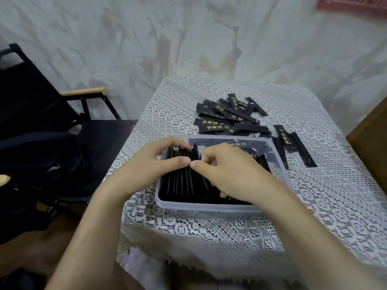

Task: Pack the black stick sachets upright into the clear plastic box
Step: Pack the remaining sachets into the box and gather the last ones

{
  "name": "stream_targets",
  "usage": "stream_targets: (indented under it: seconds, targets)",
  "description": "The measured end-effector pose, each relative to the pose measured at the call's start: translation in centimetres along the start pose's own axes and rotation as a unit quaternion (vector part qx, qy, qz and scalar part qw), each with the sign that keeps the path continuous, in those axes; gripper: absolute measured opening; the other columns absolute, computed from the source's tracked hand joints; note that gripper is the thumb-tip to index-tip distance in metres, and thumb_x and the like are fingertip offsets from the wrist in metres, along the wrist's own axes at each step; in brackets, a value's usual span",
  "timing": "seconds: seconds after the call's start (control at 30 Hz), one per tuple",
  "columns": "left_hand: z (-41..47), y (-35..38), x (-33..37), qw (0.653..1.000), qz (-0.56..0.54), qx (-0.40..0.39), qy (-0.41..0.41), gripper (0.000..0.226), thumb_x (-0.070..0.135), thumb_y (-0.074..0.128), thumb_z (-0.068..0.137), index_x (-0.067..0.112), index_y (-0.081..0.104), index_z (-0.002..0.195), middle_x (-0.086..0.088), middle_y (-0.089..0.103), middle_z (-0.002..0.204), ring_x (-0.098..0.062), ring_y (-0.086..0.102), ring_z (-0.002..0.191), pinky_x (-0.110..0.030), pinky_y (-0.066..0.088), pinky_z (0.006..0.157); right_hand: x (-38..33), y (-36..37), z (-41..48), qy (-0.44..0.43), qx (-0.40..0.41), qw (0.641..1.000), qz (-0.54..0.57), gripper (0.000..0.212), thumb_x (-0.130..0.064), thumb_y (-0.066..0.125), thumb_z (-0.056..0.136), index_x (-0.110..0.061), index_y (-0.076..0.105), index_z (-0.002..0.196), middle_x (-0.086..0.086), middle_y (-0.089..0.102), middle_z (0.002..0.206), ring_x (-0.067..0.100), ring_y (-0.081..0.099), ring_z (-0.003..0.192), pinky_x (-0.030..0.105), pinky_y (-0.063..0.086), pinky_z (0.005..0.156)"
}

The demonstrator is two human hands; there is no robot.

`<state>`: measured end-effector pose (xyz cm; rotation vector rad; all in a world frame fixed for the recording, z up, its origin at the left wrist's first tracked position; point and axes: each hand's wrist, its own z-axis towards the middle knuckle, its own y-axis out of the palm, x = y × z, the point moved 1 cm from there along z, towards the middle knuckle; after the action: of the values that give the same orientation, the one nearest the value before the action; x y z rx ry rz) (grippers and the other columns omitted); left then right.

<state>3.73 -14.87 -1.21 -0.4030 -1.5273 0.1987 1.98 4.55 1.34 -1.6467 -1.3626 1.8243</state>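
The clear plastic box (209, 206) sits on the lace-covered table, holding a row of black stick sachets (182, 183) standing on edge. My left hand (150, 162) grips the left part of that row, thumb and fingers curled round the sachet tops. My right hand (228, 170) is inside the box just to the right, its thumb and curled fingers pinching the sachets against the left hand's bunch. One sachet tip (195, 150) pokes up between the two hands. More upright sachets (262, 161) show behind the right hand.
A loose pile of black sachets (228, 118) lies on the table behind the box, and a few more (293, 145) lie to its right. A black folding chair (52, 122) stands left of the table. A wooden edge (370, 139) is at the far right.
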Motion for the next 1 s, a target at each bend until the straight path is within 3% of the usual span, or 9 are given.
stream_targets:
  seconds: [0.1, 0.2, 0.4, 0.6, 0.77, 0.9, 1.0]
  targets:
    - [0.01, -0.11, -0.08, 1.000, 0.006, 0.002, 0.002, 0.018, 0.033, 0.073, 0.088, 0.036, 0.070, 0.105, 0.019, 0.069, 0.107, 0.000, 0.064, 0.105, -0.029, 0.050, 0.090, 0.53, -0.45, -0.01, -0.008, -0.041, 0.997, 0.065, 0.043, -0.062, 0.052, 0.096, -0.022, 0.064, 0.083, -0.005, 0.071, 0.068, 0.016, 0.070, 0.055, 0.038, 0.059, 0.063]
    - [0.01, -0.23, -0.16, 1.000, 0.010, 0.001, -0.004, 0.024, 0.042, 0.077, 0.083, 0.040, 0.069, 0.106, 0.019, 0.069, 0.108, -0.004, 0.065, 0.106, -0.038, 0.053, 0.097, 0.95, -0.55, -0.06, -0.015, -0.053, 0.994, 0.090, 0.031, -0.053, 0.056, 0.097, -0.025, 0.065, 0.086, -0.008, 0.069, 0.066, 0.021, 0.070, 0.059, 0.050, 0.062, 0.073]
    - [-0.05, -0.26, -0.14, 1.000, 0.012, 0.000, -0.016, 0.031, 0.048, 0.072, 0.078, 0.044, 0.069, 0.108, 0.021, 0.069, 0.109, -0.004, 0.066, 0.106, -0.043, 0.053, 0.099, 0.69, -0.10, -0.19, -0.006, -0.055, 0.994, 0.091, 0.030, -0.055, 0.069, 0.088, -0.026, 0.064, 0.087, -0.007, 0.070, 0.068, 0.021, 0.073, 0.064, 0.047, 0.063, 0.074]
    - [-0.06, -0.13, 0.19, 1.000, 0.016, -0.004, -0.009, 0.031, 0.041, 0.071, 0.086, 0.046, 0.069, 0.116, 0.027, 0.065, 0.122, 0.007, 0.057, 0.115, -0.033, 0.046, 0.104, 0.63, -0.21, -0.52, 0.001, -0.066, 0.993, 0.096, 0.030, -0.056, 0.074, 0.084, -0.026, 0.068, 0.088, -0.009, 0.071, 0.067, 0.018, 0.072, 0.065, 0.043, 0.063, 0.071]
    - [0.22, 0.24, 0.51, 1.000, 0.018, 0.006, -0.011, 0.034, 0.050, 0.071, 0.078, 0.041, 0.071, 0.111, 0.021, 0.068, 0.117, 0.004, 0.061, 0.110, -0.030, 0.049, 0.098, 0.52, -0.41, -0.90, -0.013, -0.066, 0.994, 0.084, 0.032, -0.059, 0.072, 0.084, -0.027, 0.070, 0.088, -0.007, 0.070, 0.066, 0.020, 0.073, 0.069, 0.041, 0.063, 0.071]
    - [0.25, 0.25, 0.50, 1.000, 0.010, 0.003, -0.018, 0.026, 0.040, 0.074, 0.084, 0.040, 0.072, 0.110, 0.020, 0.068, 0.115, 0.003, 0.062, 0.108, -0.030, 0.050, 0.096, 0.70, -0.24, -0.85, -0.013, -0.051, 0.996, 0.074, 0.035, -0.061, 0.073, 0.081, -0.027, 0.068, 0.087, -0.006, 0.069, 0.067, 0.012, 0.069, 0.066, 0.038, 0.061, 0.071]
    - [0.14, 0.13, 0.58, 1.000, 0.006, -0.017, -0.025, 0.030, 0.042, 0.075, 0.082, 0.041, 0.070, 0.112, 0.018, 0.068, 0.116, -0.002, 0.064, 0.109, -0.033, 0.053, 0.095, 0.75, -0.21, -0.91, -0.017, -0.043, 0.997, 0.067, 0.035, -0.063, 0.073, 0.081, -0.028, 0.069, 0.087, -0.004, 0.070, 0.071, 0.005, 0.062, 0.061, 0.032, 0.054, 0.062]
